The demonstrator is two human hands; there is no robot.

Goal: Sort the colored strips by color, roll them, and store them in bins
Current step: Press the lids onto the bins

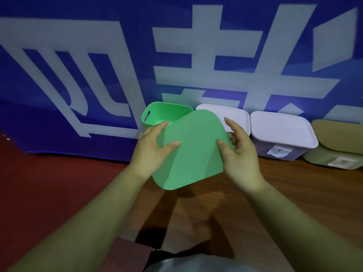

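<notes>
What we wear
We see the left hand [151, 152] and right hand [241, 156] bare, forearms [94, 213] also bare, and a smooth grey fabric garment [196, 265] below.

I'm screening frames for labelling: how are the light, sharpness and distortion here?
Head view: dim, bluish light; the left hand, right hand and green lid look slightly soft; dark shadows lie on the wooden table below the lid; wide-angle bending curves the banner.

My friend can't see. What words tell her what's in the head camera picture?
The left hand and right hand hold a green lid by its sides over a wooden table. Behind stand an open green bin, two lidded purple bins and an olive bin.
</notes>
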